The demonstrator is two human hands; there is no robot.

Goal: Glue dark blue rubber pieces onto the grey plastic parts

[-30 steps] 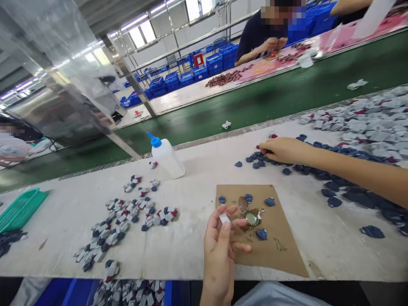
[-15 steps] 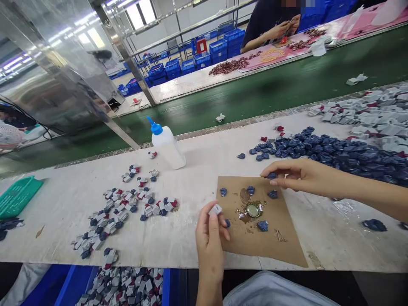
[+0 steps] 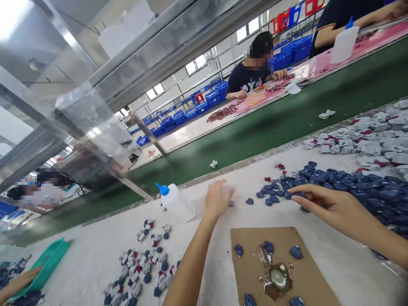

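At the bottom centre a brown cardboard sheet (image 3: 306, 272) carries a few blue pieces and a round metal cap (image 3: 278, 277) in a glue stain. At the lower left lies a scatter of grey-and-blue pieces (image 3: 143, 267). Above the sheet, the left hand (image 3: 217, 199) stretches forward beside a white bottle (image 3: 177, 203). It is blurred, so I cannot tell its grip. At the right, the right hand (image 3: 321, 204) lies flat, fingers loosely apart, tips at the edge of the blue pile (image 3: 338, 180). A green belt (image 3: 255, 131) runs beyond.
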